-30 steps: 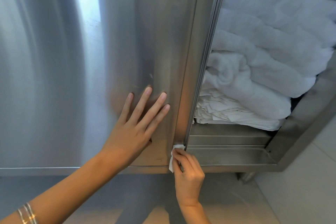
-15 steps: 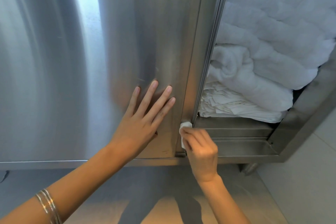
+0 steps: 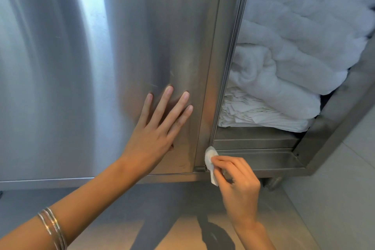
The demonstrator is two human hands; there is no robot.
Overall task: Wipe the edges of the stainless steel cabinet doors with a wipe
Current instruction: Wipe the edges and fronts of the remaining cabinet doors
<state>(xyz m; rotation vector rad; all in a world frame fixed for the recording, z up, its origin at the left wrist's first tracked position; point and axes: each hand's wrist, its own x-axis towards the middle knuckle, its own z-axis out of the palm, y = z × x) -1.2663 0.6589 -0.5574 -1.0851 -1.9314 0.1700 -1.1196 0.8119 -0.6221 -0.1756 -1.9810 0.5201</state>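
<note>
A brushed stainless steel cabinet door (image 3: pixel 101 67) fills the left and middle of the head view. Its right vertical edge (image 3: pixel 216 91) runs down beside the open compartment. My left hand (image 3: pixel 156 130) presses flat on the door face, fingers straight and spread. My right hand (image 3: pixel 237 182) pinches a small white wipe (image 3: pixel 210 158) and holds it against the bottom of that door edge, just above the lower corner. Part of the wipe hangs below my fingers.
The open compartment to the right holds rolled white towels (image 3: pixel 294 71) over a stack of folded white cloths (image 3: pixel 253 113). A steel sill with a door track (image 3: pixel 263 156) runs below them. A cabinet foot (image 3: pixel 273 183) stands on the pale tiled floor (image 3: pixel 334 199).
My right hand with the wipe rose along the door edge half a second ago and has come back down a little toward the lower corner. My left hand stays pressed on the door.
</note>
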